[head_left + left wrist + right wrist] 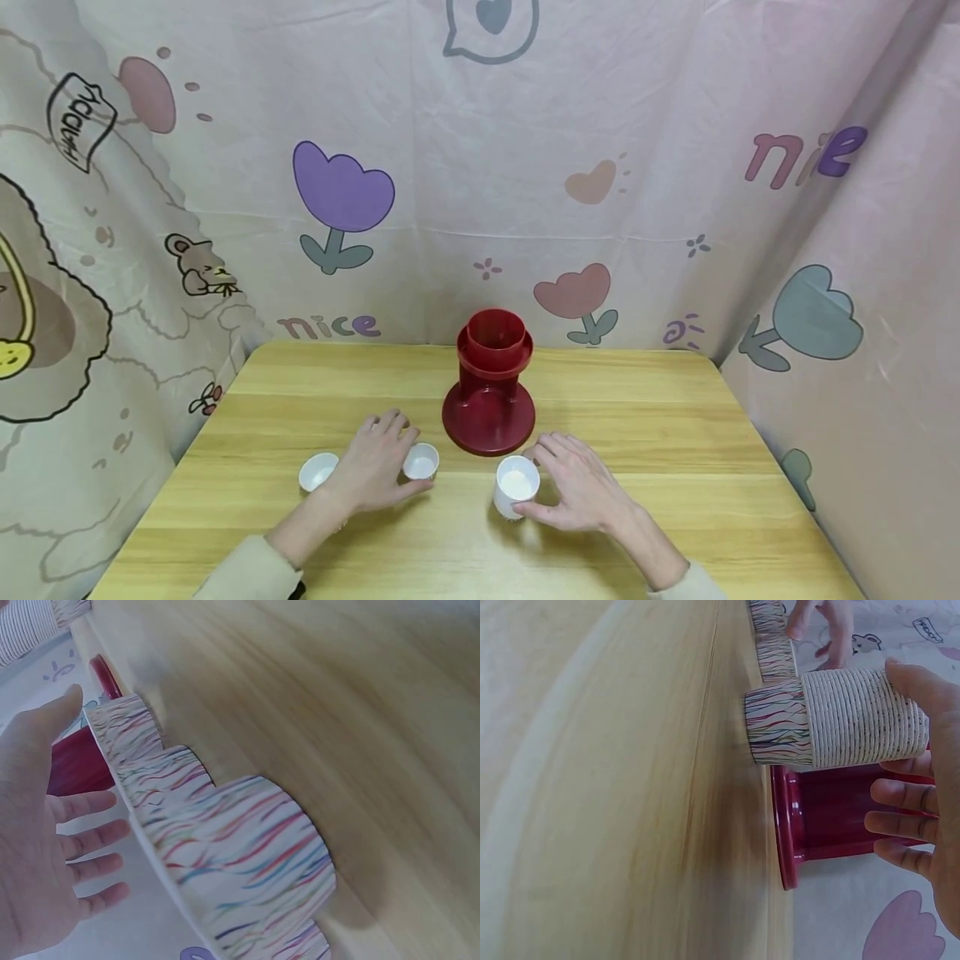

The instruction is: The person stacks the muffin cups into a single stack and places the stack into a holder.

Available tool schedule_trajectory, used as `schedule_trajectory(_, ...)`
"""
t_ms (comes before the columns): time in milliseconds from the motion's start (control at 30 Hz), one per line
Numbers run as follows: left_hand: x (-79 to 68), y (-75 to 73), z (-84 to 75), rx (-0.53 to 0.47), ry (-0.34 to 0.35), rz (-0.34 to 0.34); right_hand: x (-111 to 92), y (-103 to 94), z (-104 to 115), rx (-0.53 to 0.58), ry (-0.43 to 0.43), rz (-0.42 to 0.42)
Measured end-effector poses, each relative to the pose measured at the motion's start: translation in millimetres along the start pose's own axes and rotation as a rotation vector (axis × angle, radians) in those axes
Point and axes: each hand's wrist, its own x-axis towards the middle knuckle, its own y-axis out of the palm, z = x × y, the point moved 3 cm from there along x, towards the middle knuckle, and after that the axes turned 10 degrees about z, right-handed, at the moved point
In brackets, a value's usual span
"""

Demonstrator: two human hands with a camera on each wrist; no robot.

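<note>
A stack of white ribbed paper cups [862, 718] with a multicoloured streak pattern below stands on the wooden table. My right hand [577, 487] pinches its upper part between thumb and index finger; in the right wrist view the other fingers [904, 825] extend past it. To the left, my left hand [375, 467] is around a single paper cup [422, 463], thumb and index on opposite sides, fingers loosely spread. Whether they touch it cannot be told. Another paper cup [318, 472] stands left of that wrist. The left wrist view shows several streaked cups [247, 862] in a row.
A dark red stand [491, 417] with a round base and a cup-like top stands behind the hands near the table's back. The wooden table [637, 400] ends at a patterned curtain [480, 167] that hangs behind and at both sides.
</note>
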Motion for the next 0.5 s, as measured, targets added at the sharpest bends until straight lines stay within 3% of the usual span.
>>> schedule_trajectory(500, -0.5, 8.5, 3.2, -0.009, -0.005, -0.003, -0.6, 2.4, -0.5, 0.001, 0.002, 0.007)
